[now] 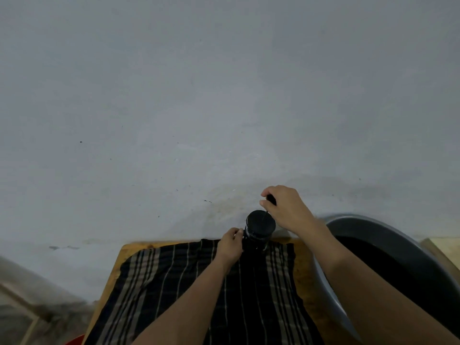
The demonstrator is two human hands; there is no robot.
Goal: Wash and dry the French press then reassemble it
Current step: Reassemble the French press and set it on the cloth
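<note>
Your right hand [286, 207] pinches the plunger knob [271, 199]; your left hand [231, 242] grips the French press [258, 230] body. Lid [260, 221] seated; only plunging appears left

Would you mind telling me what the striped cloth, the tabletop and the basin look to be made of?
Striped cloth: woven fabric, matte, wrinkled and draped. Tabletop: probably wood or laminate, smooth yellow-brown. Basin: likely plastic, though possibly metal; grey with a soft sheen on its rim.
</note>
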